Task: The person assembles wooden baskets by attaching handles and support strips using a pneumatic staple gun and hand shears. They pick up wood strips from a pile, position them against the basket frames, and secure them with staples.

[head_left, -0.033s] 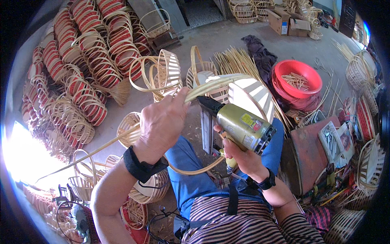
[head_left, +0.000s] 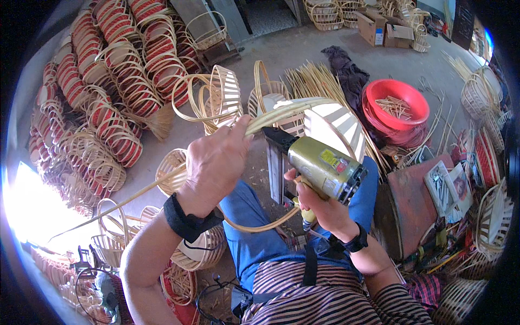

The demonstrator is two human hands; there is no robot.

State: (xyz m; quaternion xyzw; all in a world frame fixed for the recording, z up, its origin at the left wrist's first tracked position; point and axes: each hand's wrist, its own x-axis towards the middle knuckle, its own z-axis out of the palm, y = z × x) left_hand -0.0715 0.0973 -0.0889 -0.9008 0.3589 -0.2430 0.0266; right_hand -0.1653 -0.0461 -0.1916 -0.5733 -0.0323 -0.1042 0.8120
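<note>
My left hand (head_left: 219, 154) is closed around pale bamboo strips (head_left: 290, 112) that curve off to the right at the rim of a slatted basket (head_left: 346, 127). A long thin tail of bamboo (head_left: 116, 207) runs from that hand down to the left. My right hand (head_left: 325, 211) grips the handle of an olive-gold air stapler (head_left: 322, 165). Its black nose is close beside the strips, just right of my left fingers; whether it touches them I cannot tell. Below it a bent bamboo hoop (head_left: 262, 229) crosses over my legs.
Stacked red-and-natural baskets (head_left: 116, 65) fill the far left. Bamboo sticks (head_left: 317, 81) lie beyond the work, beside a red basin (head_left: 398, 103) holding short pieces. A tray of metal parts (head_left: 441, 187) rests on a reddish board (head_left: 411, 200) at right. Cardboard boxes (head_left: 371, 28) stand at the back.
</note>
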